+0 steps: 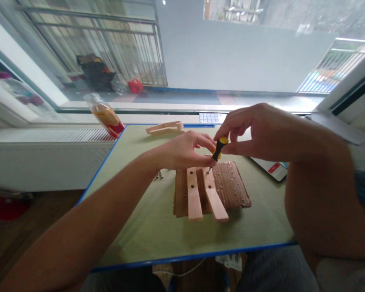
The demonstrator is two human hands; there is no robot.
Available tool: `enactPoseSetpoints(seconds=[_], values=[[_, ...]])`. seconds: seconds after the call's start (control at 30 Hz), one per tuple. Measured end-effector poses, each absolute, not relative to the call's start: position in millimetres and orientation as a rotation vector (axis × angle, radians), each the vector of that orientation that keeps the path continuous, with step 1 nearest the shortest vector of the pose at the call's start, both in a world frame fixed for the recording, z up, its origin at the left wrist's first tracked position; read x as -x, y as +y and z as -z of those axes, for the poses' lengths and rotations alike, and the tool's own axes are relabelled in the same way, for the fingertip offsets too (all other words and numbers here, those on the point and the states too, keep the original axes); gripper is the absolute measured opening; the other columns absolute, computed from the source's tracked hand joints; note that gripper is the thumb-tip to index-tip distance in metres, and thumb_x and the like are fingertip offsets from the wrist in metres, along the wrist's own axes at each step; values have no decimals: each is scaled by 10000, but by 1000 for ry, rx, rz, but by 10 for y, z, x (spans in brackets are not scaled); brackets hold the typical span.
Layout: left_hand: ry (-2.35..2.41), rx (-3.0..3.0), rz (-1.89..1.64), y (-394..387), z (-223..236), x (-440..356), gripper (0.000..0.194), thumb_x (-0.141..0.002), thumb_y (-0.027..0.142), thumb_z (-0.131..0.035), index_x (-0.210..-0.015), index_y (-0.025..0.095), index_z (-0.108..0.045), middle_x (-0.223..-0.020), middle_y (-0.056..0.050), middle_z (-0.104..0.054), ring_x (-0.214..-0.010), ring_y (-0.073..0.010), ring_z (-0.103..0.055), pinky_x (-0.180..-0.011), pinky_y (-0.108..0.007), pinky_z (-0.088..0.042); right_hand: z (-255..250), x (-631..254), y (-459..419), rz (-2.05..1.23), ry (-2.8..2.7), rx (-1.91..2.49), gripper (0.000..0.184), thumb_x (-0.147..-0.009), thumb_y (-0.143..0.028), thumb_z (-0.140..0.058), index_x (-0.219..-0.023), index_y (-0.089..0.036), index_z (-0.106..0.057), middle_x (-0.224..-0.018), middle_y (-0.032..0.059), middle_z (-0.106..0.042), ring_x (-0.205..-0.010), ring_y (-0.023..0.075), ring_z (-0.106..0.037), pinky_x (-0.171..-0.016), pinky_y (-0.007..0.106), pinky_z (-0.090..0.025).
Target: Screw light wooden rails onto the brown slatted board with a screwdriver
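Observation:
My right hand [258, 129] pinches the top of a small yellow-and-black screwdriver [219, 148]. My left hand [185, 150] has its thumb and forefinger closed around the lower handle of the same tool. The screwdriver stands tilted, its tip at the upper hole of the right-hand wooden piece [215, 200], where any screw head is too small to make out. Beside it on the left lies a similar pale wooden piece [195, 202] with two holes. Both pieces rest on a brown corrugated cardboard pad [232, 186] and overhang its near edge.
A few screws [159, 175] lie left of the cardboard on the green table [134, 227]. More wooden pieces [166, 128] sit at the far edge. A bottle [106, 117] leans beyond the table's left corner, and a dark-edged flat device [270, 168] lies right, partly behind my right arm.

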State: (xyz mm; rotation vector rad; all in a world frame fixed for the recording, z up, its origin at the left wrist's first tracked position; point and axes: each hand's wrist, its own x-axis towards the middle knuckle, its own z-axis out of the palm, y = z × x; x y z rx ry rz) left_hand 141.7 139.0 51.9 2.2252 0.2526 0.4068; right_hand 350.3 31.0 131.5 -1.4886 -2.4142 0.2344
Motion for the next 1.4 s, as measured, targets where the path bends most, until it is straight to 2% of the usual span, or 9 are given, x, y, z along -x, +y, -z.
enactPoseSetpoints(seconds=[0.23, 0.37, 0.53, 0.73, 0.93, 1.27, 1.4], values=[[319, -2267, -378, 1394, -528, -1430, 304, -825, 404, -816, -1060, 211, -812, -1155, -49, -789, -1061, -234, -686, -988, -361, -475, -1311, -3512, 329, -241, -2351, 1622, 203, -866, -414, -742, -919, -239, -830, -793, -7, -758, -647, 134, -585, -589, 323, -393], [341, -2277, -388, 1387, -542, -1446, 282, -820, 409, -820, -1005, 198, -796, -1101, -43, -789, -1026, -227, -676, -973, -355, -463, -1296, -3505, 337, -227, -2332, 1687, 220, -865, -455, -751, -862, -240, -800, -710, -29, -697, -595, 115, -508, -563, 335, -353], [332, -2278, -401, 1371, -540, -1451, 255, -839, 395, -804, -999, 196, -781, -1077, -27, -780, -1007, -209, -672, -932, -329, -462, -1296, -3476, 324, -177, -2309, 1718, 331, -877, -527, -734, -774, -213, -750, -610, -43, -602, -561, 100, -427, -561, 338, -314], [379, -2292, -440, 1351, -530, -1457, 364, -784, 493, -853, -974, 190, -782, -994, -32, -765, -939, -215, -669, -836, -328, -473, -1300, -3457, 326, -181, -2273, 1759, 363, -842, -534, -760, -670, -232, -656, -597, -39, -555, -561, 115, -383, -567, 354, -292], [365, -2302, -444, 1333, -539, -1466, 329, -799, 476, -843, -947, 190, -775, -950, -24, -751, -901, -206, -663, -783, -312, -462, -1285, -3443, 328, -152, -2282, 1757, 502, -832, -585, -764, -580, -240, -500, -547, -48, -435, -557, 122, -301, -567, 365, -228], [296, -2285, -465, 1312, -561, -1443, 155, -834, 343, -815, -906, 207, -796, -1015, -25, -780, -952, -199, -686, -860, -317, -489, -1263, -3435, 356, -142, -2291, 1791, 545, -840, -644, -739, -570, -239, -494, -543, -50, -434, -561, 121, -307, -570, 358, -216], [288, -2282, -462, 1323, -560, -1431, 165, -838, 356, -815, -921, 214, -812, -1036, -32, -788, -973, -209, -695, -868, -331, -498, -1279, -3449, 353, -147, -2312, 1795, 455, -836, -612, -752, -623, -240, -599, -565, -45, -517, -549, 121, -373, -563, 346, -248]])
